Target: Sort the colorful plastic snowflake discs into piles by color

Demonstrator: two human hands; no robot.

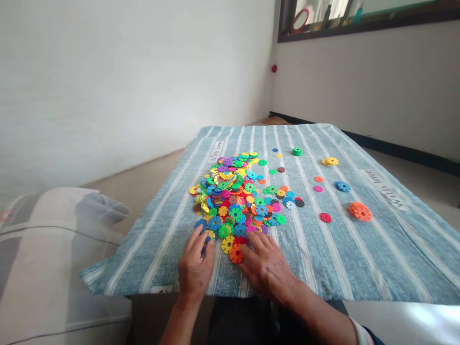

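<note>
A heap of colourful notched plastic discs (235, 214) lies on a striped blue cloth (161, 239). At the near left of the heap is my left hand (196, 263), fingers stretched forward and thumb apart. Its fingertips touch the edge of a blue disc (200, 224), and another blue disc (206, 245) shows between thumb and fingers. My right hand (268, 263) reaches in from the near right with fingers spread over the heap's edge. Its thumb side meets an orange disc (236, 254), beside a yellow disc (227, 244). What lies beneath the right palm is hidden.
Right of the heap sit separate groups: a large orange stack (360, 212), blue discs (342, 186), yellow discs (329, 161) and a green stack (297, 151). Single discs, such as a red one (325, 217), lie between. A cloth-covered object (46, 258) stands left of the table.
</note>
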